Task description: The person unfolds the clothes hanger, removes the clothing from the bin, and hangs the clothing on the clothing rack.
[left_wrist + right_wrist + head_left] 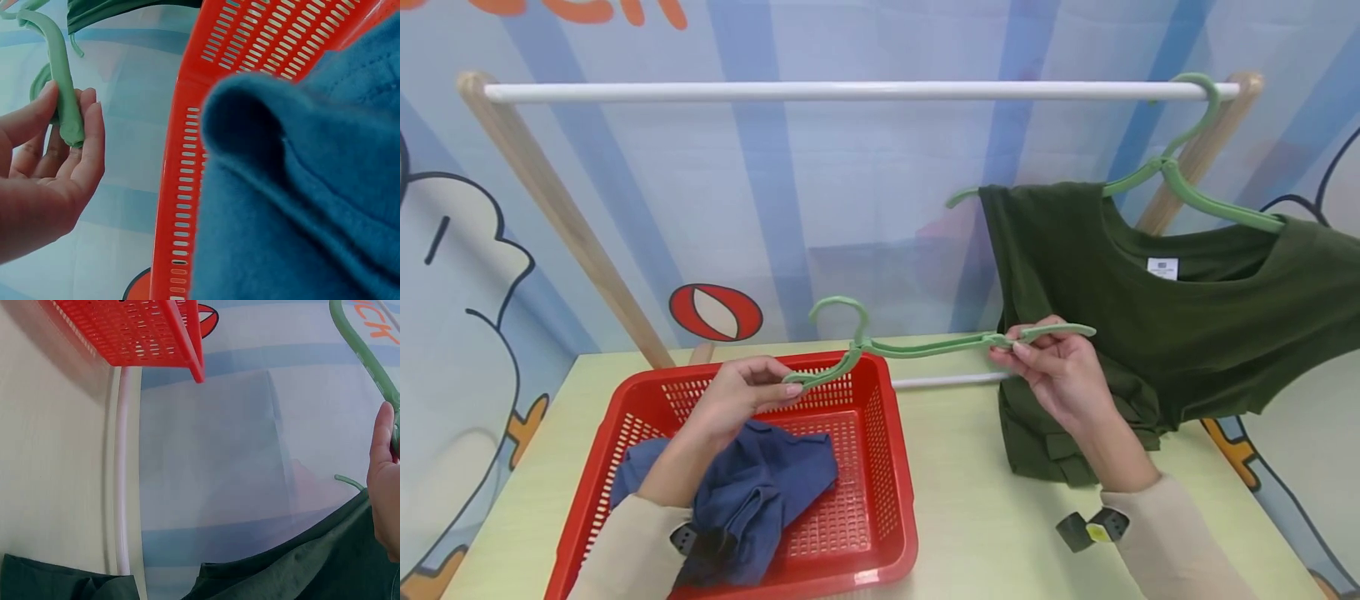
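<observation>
A green folding hanger [925, 347] is held up between both hands, its hook pointing upward. My left hand [737, 398] pinches its shorter left end between thumb and fingers, above the red basket. In the left wrist view that green arm [67, 100] lies between thumb and fingertips. My right hand [1063, 375] grips the hanger's right arm near a joint, in front of a dark green shirt [1075, 258]. In the right wrist view only part of this hand [384, 481] shows at the edge.
The red basket [898, 500] on the table [970, 517] contains a blue garment [767, 492]. The green shirt hangs from another green hanger [1217, 208] at the right end of the rack's white rail [850, 92]. A wooden post [572, 225] stands at left.
</observation>
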The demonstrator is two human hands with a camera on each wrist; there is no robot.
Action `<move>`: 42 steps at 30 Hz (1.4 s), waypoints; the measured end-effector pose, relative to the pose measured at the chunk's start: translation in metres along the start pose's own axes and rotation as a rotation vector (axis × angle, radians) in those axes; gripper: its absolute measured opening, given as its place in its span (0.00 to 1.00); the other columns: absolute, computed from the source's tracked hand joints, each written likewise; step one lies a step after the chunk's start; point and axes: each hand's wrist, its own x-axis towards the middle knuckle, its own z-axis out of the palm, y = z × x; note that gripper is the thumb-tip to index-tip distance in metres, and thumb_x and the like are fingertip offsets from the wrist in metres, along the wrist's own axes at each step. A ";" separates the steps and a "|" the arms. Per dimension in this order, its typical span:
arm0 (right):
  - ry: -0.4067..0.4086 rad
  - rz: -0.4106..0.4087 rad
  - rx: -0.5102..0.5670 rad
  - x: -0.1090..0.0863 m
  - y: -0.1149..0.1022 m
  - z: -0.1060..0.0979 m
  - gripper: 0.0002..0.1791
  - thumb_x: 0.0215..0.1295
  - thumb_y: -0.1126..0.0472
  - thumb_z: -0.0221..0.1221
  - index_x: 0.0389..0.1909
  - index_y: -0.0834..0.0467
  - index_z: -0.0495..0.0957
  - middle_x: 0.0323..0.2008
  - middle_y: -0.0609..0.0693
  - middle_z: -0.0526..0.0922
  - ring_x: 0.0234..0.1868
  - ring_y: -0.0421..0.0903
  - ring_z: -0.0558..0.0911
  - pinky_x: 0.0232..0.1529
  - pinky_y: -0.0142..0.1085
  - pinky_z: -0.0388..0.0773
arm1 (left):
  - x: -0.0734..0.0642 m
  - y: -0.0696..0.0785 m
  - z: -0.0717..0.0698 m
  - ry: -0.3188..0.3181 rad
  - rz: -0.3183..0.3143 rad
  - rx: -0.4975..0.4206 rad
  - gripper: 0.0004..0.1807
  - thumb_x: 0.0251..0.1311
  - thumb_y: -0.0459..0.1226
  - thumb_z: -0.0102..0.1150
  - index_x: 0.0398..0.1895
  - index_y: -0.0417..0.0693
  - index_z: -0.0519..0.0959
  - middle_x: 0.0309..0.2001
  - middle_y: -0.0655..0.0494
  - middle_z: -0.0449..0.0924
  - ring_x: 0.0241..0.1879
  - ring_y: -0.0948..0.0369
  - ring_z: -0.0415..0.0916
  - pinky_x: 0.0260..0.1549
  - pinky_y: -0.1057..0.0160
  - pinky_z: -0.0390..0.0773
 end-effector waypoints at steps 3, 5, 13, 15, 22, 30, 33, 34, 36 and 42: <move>0.047 0.034 -0.128 0.001 -0.001 0.000 0.15 0.61 0.84 0.42 0.36 0.69 0.76 0.35 0.61 0.80 0.38 0.54 0.82 0.45 0.44 0.75 | -0.002 0.003 -0.001 0.019 0.017 0.015 0.11 0.55 0.32 0.61 0.38 0.32 0.77 0.30 0.54 0.79 0.32 0.59 0.79 0.38 0.64 0.78; 0.089 0.092 -0.288 0.001 -0.003 -0.001 0.13 0.62 0.81 0.45 0.36 0.66 0.76 0.34 0.57 0.81 0.37 0.52 0.83 0.44 0.42 0.76 | -0.003 0.007 -0.002 0.036 0.037 0.035 0.13 0.55 0.32 0.61 0.39 0.30 0.76 0.30 0.55 0.79 0.32 0.59 0.78 0.38 0.63 0.78; 0.114 0.334 -0.884 0.000 -0.020 0.001 0.08 0.58 0.66 0.61 0.36 0.67 0.77 0.30 0.54 0.82 0.33 0.50 0.82 0.39 0.39 0.79 | -0.008 0.021 -0.004 0.105 0.060 0.138 0.14 0.55 0.33 0.62 0.40 0.30 0.77 0.31 0.54 0.79 0.32 0.57 0.77 0.38 0.62 0.78; 0.087 0.321 -0.918 0.000 -0.023 0.003 0.09 0.58 0.66 0.61 0.37 0.68 0.77 0.30 0.55 0.82 0.33 0.51 0.81 0.39 0.40 0.79 | -0.008 0.022 -0.002 0.112 0.067 0.176 0.14 0.55 0.34 0.62 0.40 0.30 0.77 0.31 0.52 0.80 0.32 0.57 0.77 0.38 0.62 0.78; 0.010 0.252 -0.969 0.007 -0.013 0.017 0.10 0.58 0.65 0.61 0.40 0.65 0.77 0.36 0.56 0.81 0.38 0.51 0.80 0.44 0.40 0.77 | -0.006 0.022 0.020 0.063 0.068 0.263 0.08 0.53 0.33 0.63 0.34 0.37 0.80 0.29 0.51 0.79 0.30 0.55 0.76 0.31 0.61 0.76; -0.101 0.299 -0.957 0.013 0.016 0.034 0.12 0.56 0.67 0.62 0.42 0.66 0.77 0.39 0.59 0.79 0.39 0.50 0.80 0.42 0.40 0.77 | -0.006 0.023 0.043 0.005 0.121 0.279 0.04 0.52 0.29 0.63 0.31 0.36 0.80 0.28 0.51 0.78 0.27 0.58 0.75 0.27 0.61 0.74; -0.128 0.312 -0.942 0.013 0.023 0.036 0.12 0.56 0.68 0.62 0.41 0.67 0.78 0.37 0.57 0.80 0.37 0.51 0.80 0.41 0.39 0.78 | -0.007 0.024 0.047 0.001 0.121 0.280 0.05 0.51 0.29 0.64 0.31 0.36 0.80 0.28 0.51 0.79 0.27 0.59 0.76 0.28 0.62 0.75; -0.134 0.312 -0.946 0.012 0.025 0.037 0.12 0.56 0.68 0.62 0.41 0.67 0.78 0.36 0.56 0.80 0.36 0.52 0.80 0.40 0.39 0.78 | -0.007 0.025 0.048 0.004 0.122 0.280 0.05 0.51 0.29 0.64 0.31 0.36 0.81 0.28 0.51 0.80 0.27 0.59 0.76 0.28 0.62 0.76; -0.143 0.312 -0.961 0.012 0.028 0.037 0.11 0.55 0.68 0.62 0.40 0.67 0.78 0.33 0.55 0.80 0.34 0.53 0.78 0.38 0.38 0.78 | -0.008 0.025 0.049 0.004 0.122 0.277 0.05 0.51 0.29 0.64 0.31 0.36 0.81 0.28 0.51 0.80 0.27 0.58 0.77 0.29 0.62 0.76; -0.126 0.310 -0.998 0.011 0.031 0.039 0.09 0.55 0.69 0.62 0.38 0.66 0.79 0.31 0.56 0.79 0.30 0.52 0.76 0.35 0.37 0.76 | -0.007 0.024 0.048 -0.018 0.114 0.299 0.05 0.50 0.30 0.65 0.31 0.37 0.81 0.28 0.51 0.80 0.28 0.57 0.77 0.31 0.62 0.77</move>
